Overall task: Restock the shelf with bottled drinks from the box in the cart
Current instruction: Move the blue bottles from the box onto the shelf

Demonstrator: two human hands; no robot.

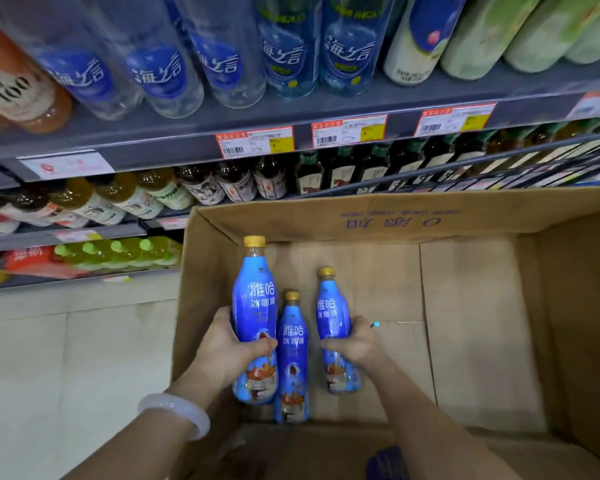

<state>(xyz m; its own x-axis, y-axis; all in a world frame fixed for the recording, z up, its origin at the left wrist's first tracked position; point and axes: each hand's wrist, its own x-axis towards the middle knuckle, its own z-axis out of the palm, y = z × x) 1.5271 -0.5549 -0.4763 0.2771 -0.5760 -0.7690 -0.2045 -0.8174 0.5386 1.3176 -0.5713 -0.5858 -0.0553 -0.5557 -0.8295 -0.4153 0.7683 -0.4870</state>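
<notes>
Bare forearms, no sleeves; pale translucent bangle (174,415) on the left wrist

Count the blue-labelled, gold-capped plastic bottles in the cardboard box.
3. The left hand grips one, the right hand grips another, and one stands untouched between them. None seem hidden.

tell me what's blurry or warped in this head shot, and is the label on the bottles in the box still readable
Head view: the upper shelf edge bows from wide-angle distortion and its top-row bottles smear with blur; the three blue bottles in the cardboard box stay sharp, large label characters readable; both hands, left hand and right hand, look crisp.
</notes>
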